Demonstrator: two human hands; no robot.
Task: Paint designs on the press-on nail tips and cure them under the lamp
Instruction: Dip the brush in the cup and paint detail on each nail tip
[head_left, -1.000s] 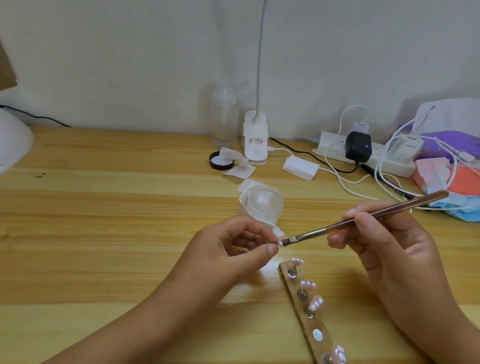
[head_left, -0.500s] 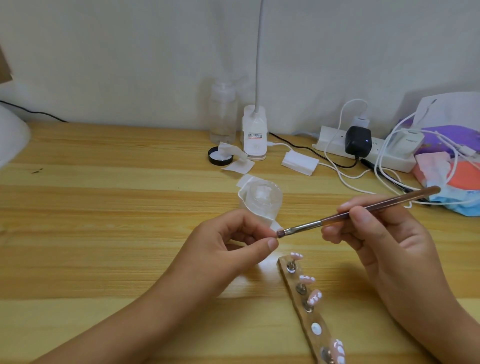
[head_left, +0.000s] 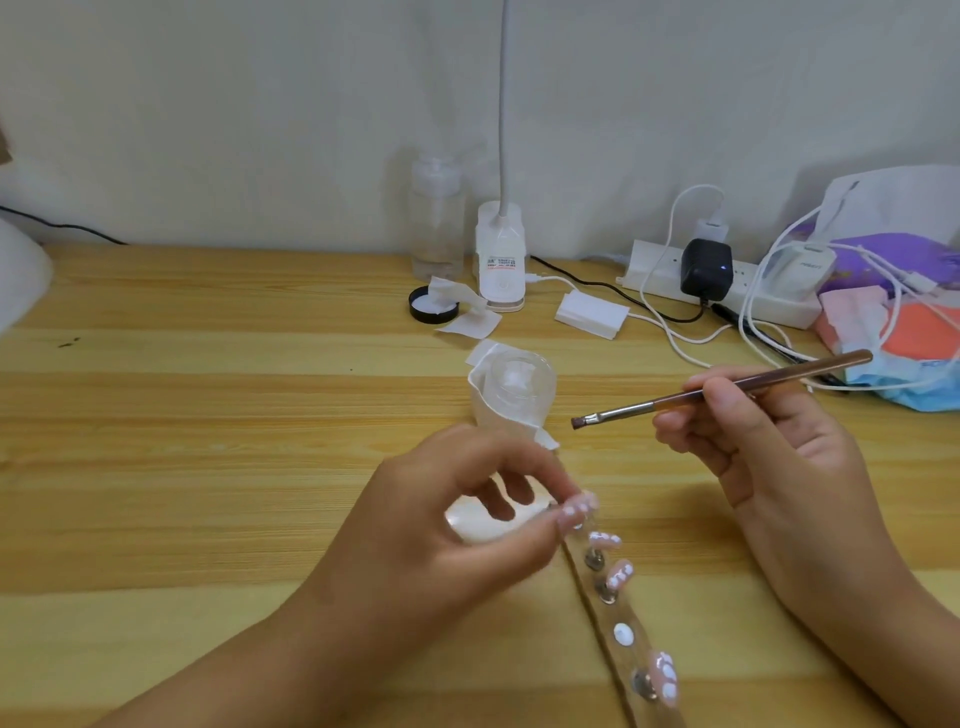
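A wooden holder strip (head_left: 631, 670) lies near the table's front edge, slanting toward me. It carries several pink nail tips with white dots, among them one (head_left: 607, 540) near the top and one (head_left: 666, 678) low down. My left hand (head_left: 457, 525), blurred, pinches the topmost nail tip (head_left: 577, 512) between thumb and forefinger. A white wipe (head_left: 483, 522) shows under its curled fingers. My right hand (head_left: 758, 457) grips a brown brush (head_left: 737, 385) like a pen. The bristles (head_left: 577, 422) hang in the air above and apart from the left hand.
A small glass dish (head_left: 515, 387) wrapped in a white wipe stands just behind my hands. Further back are a black cap (head_left: 415, 309), a clear bottle (head_left: 436, 223), a desk lamp base (head_left: 501, 260), a pad stack (head_left: 592, 314), a power strip (head_left: 657, 273) with cables, and bags (head_left: 909, 332). A white dome (head_left: 21, 280) sits far left.
My left hand has dropped away from the brush tip to the top of the holder strip. The brush has lifted slightly and now points at nothing.
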